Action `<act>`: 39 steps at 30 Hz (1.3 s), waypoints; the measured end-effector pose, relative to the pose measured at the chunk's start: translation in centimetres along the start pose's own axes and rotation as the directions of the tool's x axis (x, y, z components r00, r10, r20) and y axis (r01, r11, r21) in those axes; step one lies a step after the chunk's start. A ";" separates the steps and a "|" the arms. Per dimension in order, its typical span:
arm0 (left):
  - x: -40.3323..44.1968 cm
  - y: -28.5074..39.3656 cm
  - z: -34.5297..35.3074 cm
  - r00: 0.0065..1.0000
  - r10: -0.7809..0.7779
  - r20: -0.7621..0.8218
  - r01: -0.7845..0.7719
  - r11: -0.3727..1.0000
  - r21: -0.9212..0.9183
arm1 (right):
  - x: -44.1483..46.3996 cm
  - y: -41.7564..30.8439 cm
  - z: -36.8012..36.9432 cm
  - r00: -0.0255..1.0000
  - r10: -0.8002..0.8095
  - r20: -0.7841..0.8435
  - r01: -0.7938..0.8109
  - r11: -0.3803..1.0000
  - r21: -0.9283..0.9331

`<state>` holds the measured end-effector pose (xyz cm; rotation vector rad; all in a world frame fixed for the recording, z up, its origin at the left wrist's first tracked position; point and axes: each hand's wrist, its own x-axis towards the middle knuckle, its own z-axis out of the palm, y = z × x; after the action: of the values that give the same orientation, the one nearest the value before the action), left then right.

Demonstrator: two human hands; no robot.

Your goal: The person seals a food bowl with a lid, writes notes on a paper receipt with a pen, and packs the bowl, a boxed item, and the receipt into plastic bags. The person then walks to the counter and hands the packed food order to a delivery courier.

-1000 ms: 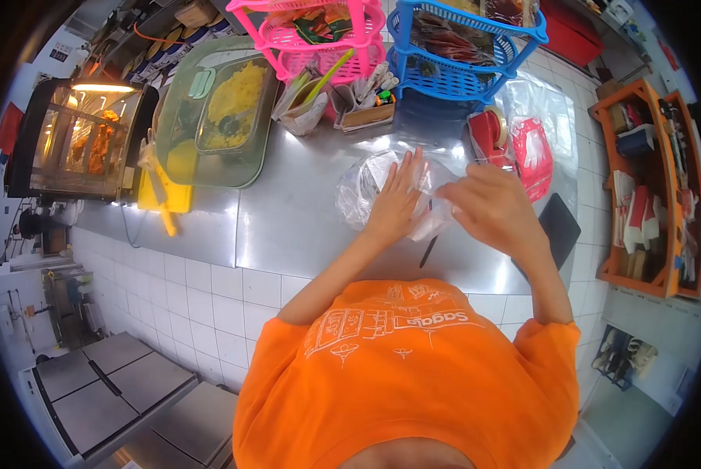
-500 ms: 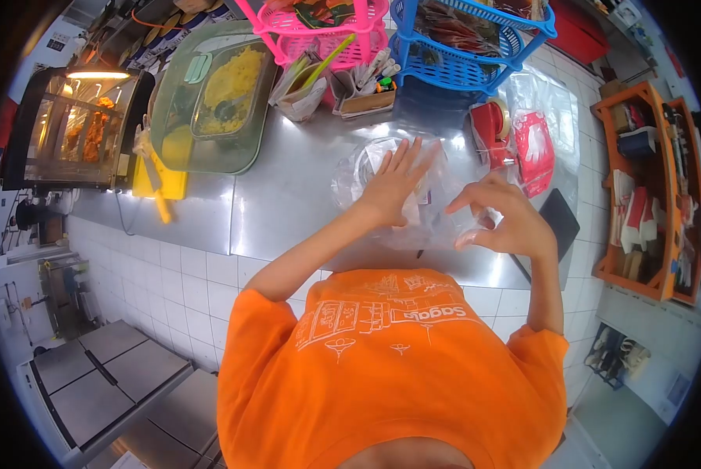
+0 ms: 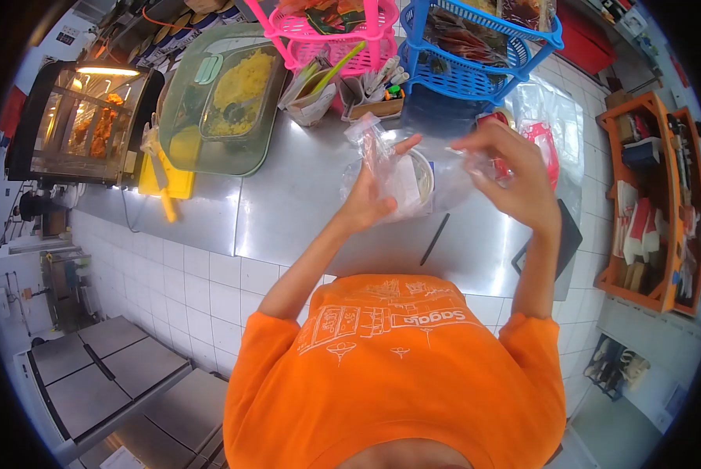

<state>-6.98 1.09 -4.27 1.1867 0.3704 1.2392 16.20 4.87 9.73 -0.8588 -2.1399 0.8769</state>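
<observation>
A clear plastic bag (image 3: 448, 184) with a round, pale-rimmed container (image 3: 422, 178) inside lies over the steel table. My left hand (image 3: 366, 191) is at the bag's left side, fingers apart, with bunched plastic (image 3: 372, 148) against them; the thumb points toward the container. To the right, my right hand (image 3: 511, 168) is raised with its fingers pinched on the thin plastic of the bag, which stretches between the two hands. A thin dark stick-like item (image 3: 435, 239) lies on the table below the bag.
Pink (image 3: 343, 51) and blue (image 3: 475, 70) basket racks stand behind. A green lidded tub (image 3: 180, 160) and a yellow board with a knife (image 3: 180, 181) are left. Red packages (image 3: 544, 148) and a black flat object (image 3: 567, 234) lie right. An orange shelf (image 3: 610, 187) is beyond.
My left hand has moved off the top of the bag to its left side, with plastic now bunched upward there. My right hand has risen, closing on the plastic. The dark stick shows again.
</observation>
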 end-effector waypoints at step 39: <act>0.2 8.5 -0.5 0.964 0.028 -0.264 0.243 0.310 0.919 | -1.2 9.7 20.5 0.647 0.692 -0.319 -0.128 0.511 0.850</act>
<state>-11.76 0.44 2.77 1.9728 1.5324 0.9860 4.30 2.63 -9.50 -1.0339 -0.7468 1.3742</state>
